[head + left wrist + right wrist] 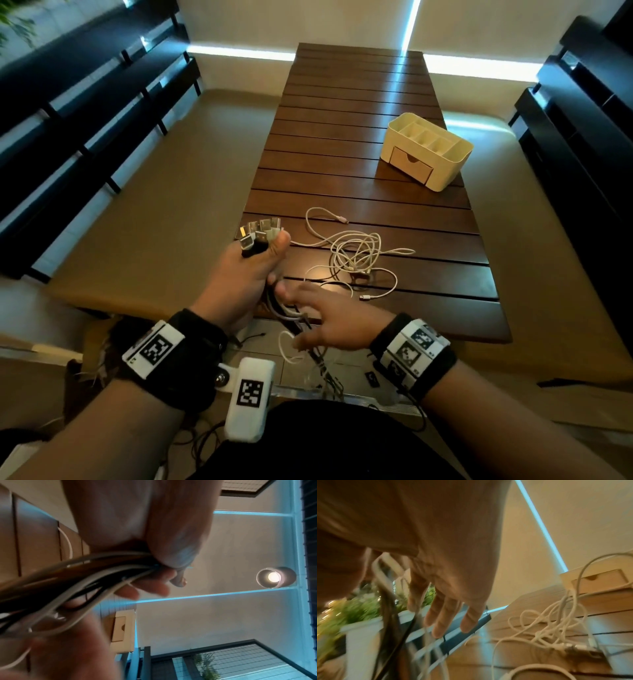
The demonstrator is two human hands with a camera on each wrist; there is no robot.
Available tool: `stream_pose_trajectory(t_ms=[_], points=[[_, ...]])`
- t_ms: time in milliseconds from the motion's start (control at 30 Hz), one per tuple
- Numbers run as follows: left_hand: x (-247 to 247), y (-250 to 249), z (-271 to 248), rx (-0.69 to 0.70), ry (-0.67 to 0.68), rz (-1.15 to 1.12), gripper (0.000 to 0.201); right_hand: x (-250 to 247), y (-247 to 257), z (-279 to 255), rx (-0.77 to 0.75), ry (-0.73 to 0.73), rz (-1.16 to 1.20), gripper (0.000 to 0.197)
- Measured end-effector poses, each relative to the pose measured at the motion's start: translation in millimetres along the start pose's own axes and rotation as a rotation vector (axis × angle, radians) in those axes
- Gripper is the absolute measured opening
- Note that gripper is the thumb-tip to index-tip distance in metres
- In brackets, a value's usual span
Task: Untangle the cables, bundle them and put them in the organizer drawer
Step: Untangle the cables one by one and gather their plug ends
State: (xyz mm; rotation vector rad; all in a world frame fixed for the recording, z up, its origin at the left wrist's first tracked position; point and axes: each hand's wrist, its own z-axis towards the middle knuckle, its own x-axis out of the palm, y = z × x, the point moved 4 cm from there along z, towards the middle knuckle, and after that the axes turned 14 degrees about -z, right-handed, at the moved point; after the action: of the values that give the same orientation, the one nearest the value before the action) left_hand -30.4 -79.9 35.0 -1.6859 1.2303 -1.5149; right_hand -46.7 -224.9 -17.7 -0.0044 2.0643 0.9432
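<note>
- The left hand (236, 281) and forearm are bare, with no sleeve showing.
- A black strap (191, 346) circles the left wrist and carries a white block printed with a black-and-white square marker.
- A second white marker box (249, 397) hangs off that strap on a round metal fitting.
- The right hand (335, 325) is bare; its black wristband (414, 353) bears white marker tiles.
- Dark clothing (308, 445) covers the lap.
</note>
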Motion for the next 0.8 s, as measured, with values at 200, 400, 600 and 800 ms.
stream_pose_trajectory(t_ms=[200,400,600,800], points=[[-5,-2,-3,0.154,0.052,0.234,0.018,-43,22,-10,-0.13,-0.388,0.265,0.085],[-23,-7,2,0.212,-0.052,0.188,0.014,-60,19,13,-0.187,-0.404,0.47,0.065],[-64,-16,-4,0.194,-0.228,-0.02,0.025,-67,-24,92,0.134,-0.656,0.131,0.009],[-88,-23,-4,0.263,-0.285,0.025,0.028,-40,-53,188,0.249,-0.387,-0.261,0.022]])
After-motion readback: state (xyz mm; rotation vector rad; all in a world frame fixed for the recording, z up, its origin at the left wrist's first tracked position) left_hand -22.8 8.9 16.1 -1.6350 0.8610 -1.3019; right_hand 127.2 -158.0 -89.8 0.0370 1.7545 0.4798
